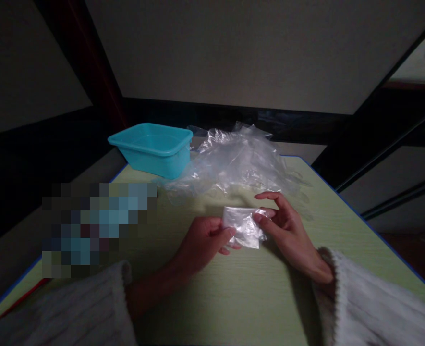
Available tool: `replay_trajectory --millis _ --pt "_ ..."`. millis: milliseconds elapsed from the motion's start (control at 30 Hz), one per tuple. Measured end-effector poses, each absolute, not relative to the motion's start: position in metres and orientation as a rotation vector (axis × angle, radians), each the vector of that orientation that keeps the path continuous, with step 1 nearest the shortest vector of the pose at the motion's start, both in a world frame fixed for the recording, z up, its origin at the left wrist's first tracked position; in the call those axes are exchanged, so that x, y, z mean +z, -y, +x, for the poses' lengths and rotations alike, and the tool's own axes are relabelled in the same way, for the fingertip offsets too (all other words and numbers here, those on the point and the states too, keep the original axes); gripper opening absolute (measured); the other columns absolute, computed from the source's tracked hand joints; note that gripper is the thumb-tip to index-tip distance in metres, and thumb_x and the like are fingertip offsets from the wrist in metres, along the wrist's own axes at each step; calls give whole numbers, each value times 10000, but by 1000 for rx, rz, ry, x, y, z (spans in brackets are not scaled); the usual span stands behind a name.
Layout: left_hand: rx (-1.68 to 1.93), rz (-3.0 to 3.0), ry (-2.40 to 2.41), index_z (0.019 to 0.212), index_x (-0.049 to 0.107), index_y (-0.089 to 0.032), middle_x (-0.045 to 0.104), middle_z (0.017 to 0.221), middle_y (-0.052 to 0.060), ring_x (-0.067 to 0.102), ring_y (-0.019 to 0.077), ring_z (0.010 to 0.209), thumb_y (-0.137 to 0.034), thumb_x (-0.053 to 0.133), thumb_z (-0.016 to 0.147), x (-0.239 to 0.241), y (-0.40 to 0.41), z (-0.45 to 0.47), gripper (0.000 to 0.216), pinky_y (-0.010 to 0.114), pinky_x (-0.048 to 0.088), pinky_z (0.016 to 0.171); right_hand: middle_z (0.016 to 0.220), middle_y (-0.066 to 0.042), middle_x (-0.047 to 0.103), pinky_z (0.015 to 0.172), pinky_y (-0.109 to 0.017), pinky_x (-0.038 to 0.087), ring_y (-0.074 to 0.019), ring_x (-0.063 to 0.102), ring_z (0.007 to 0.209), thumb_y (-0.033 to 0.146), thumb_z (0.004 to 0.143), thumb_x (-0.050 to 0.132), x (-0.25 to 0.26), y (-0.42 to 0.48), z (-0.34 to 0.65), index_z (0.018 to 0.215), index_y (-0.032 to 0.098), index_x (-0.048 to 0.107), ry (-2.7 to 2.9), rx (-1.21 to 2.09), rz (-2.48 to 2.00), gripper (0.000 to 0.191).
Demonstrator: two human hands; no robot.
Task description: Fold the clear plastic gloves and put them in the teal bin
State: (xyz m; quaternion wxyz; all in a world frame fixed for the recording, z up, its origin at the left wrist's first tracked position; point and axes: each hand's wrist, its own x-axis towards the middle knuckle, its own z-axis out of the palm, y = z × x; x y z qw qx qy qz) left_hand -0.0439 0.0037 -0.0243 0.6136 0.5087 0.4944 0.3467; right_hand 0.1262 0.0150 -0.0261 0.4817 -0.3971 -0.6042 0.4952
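Observation:
A small folded clear plastic bag (244, 227) is held up between my two hands, over the middle of the table. My left hand (208, 235) pinches its lower left side, thumb on top and fingertips showing underneath. At its right edge my right hand (287, 230) grips it with the thumb in front and fingers behind; the index finger is raised off it. Just beyond my hands lies a loose heap of clear plastic bags (241, 158), crumpled and spread out.
A turquoise plastic basin (154, 151) stands at the table's far left corner, touching the heap's edge. A blurred-out patch (100, 226) covers something on the left. The pale green table (215, 302) has a blue edge. A panel wall (226, 57) rises behind it.

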Motion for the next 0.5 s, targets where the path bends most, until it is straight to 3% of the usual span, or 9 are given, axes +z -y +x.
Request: replay_trajectory --millis 133,267,367,500 --pt "834 1118 -1175 780 670 -109 712 697 46 685 158 622 -223 565 733 -24 -5 -46 162 187 477 492 761 17 616 509 -238 476 -119 578 604 284 803 603 -28 -14 127 1204 249 432 1593 1171 -903 438" --pt "839 1092 -1191 786 674 -109 712 697 38 684 153 626 -221 566 741 -23 -5 -46 162 188 487 512 962 -28 676 661 -291 538 -156 635 788 245 773 635 -29 -14 127 1103 243 613 1637 1145 -911 331" --pt "835 1097 -1187 780 671 -118 714 715 35 683 143 639 -225 561 744 -22 -4 -46 157 189 487 534 930 -15 713 708 -300 543 -163 653 804 231 771 624 -30 -14 127 931 241 710 1669 1169 -955 182" --pt "843 1155 -1163 773 664 -124 709 718 22 683 165 700 -250 555 743 -23 -2 -47 170 220 490 600 835 -7 721 609 -257 538 -139 643 690 229 750 633 -30 -13 127 879 240 733 1666 1179 -998 164"
